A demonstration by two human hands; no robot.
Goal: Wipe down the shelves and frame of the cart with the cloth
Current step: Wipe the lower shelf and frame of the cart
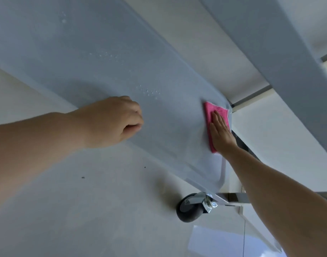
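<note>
The cart's pale blue-grey lower shelf (103,58) runs from upper left to lower right, with water droplets (149,92) on it. A pink cloth (212,112) lies flat near the shelf's far right corner. My right hand (221,135) presses on the cloth with straight fingers. My left hand (112,121) grips the shelf's near edge, its fingers curled over the rim. A grey frame bar (281,52) of the cart crosses the upper right.
A black caster wheel (191,208) with a metal bracket sits under the shelf's near right corner. Pale floor (85,201) spreads below, with two small dark specks. White tiles and a dark seam show at the right.
</note>
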